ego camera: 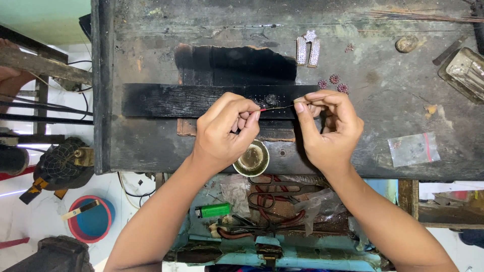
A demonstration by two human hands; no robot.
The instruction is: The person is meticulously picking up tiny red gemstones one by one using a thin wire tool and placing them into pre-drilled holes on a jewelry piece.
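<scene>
Head view, looking straight down on a dark, stained workbench top [393,100].

Left hand [224,133]: curled, thumb and forefinger pinched on the red-tipped end of a thin, stiff wire strand [280,107]. Right hand [330,131]: likewise curled, fingertips pinched on the opposite end of the same strand. Strand stretched roughly level between both hands, just above a charred black wooden block [166,99] lying across the bench centre. Whether the strand touches the block: cannot tell.

Around the hands:
- At 6 o'clock of the strand, small round metal cup [252,158], partly hidden under the left hand.
- At 12 to 1 o'clock, pair of pale stone-set rectangular jewellery pieces [307,50], lying flat, untouched.
- At 2 o'clock, three small round reddish stone clusters [334,83], close together, apart from both hands.
- At 4 o'clock, small clear plastic bag [413,149], flat on the bench.
- Below the bench edge, at 6 o'clock, open drawer with green lighter [214,209] and red-handled pliers [272,201].

Progress, judged: strand in hand, being handled only; no joint to any jewellery piece visible. Finished-looking pieces set aside at the far side; clusters loose and unmounted.
</scene>
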